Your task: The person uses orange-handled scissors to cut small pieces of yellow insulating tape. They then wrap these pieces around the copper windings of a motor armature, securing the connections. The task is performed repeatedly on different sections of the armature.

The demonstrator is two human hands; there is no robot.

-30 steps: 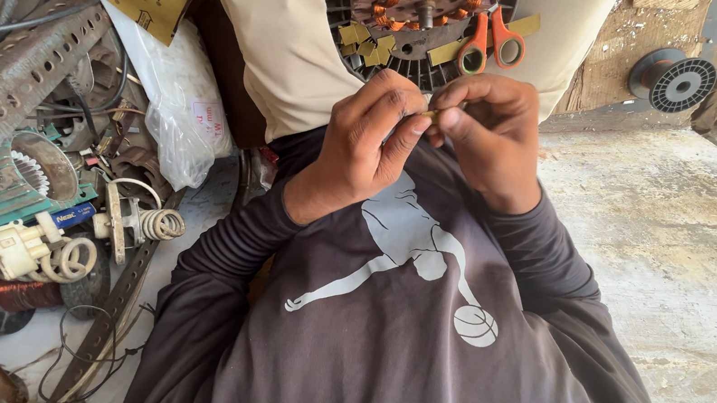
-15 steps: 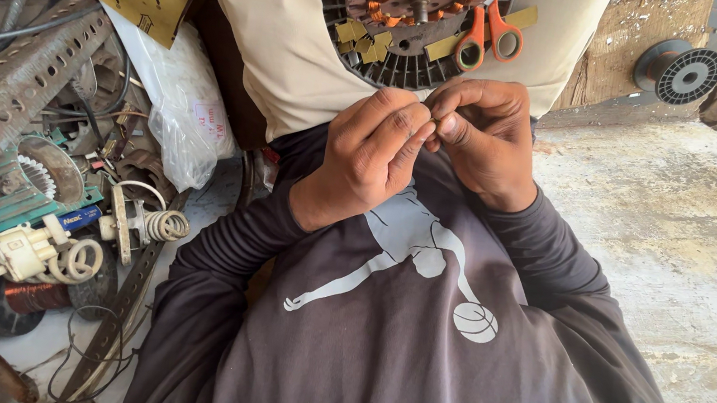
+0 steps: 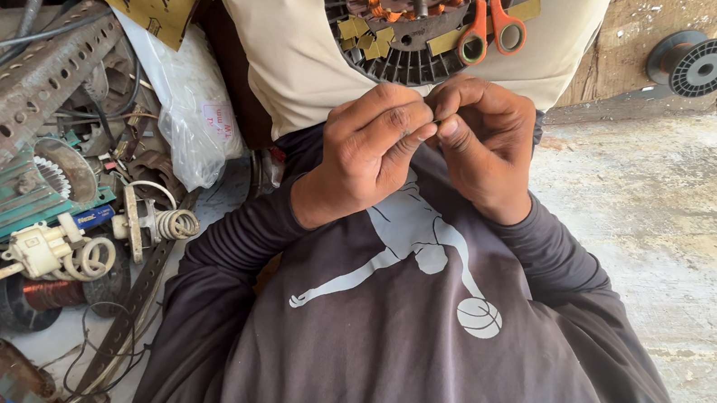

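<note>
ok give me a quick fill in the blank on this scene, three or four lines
1. The left hand and right hand meet with fingertips pinched ______.
2. The scissors lying on the round motor stator have ______ handles.
3. The empty black spool sits at the upper ______ of the view.
4. The perforated metal angle bar lies on the person's ______ side.

Missing words: together; orange; right; left

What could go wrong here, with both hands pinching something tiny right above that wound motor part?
1. The pinched item is too small to make out between the left hand and right hand; if it slips, it may vanish into the dark grey shirt or the pile of wires and parts.
2. The orange-handled scissors lie loose on the round motor core with copper windings; a knee shift might tip them off.
</note>
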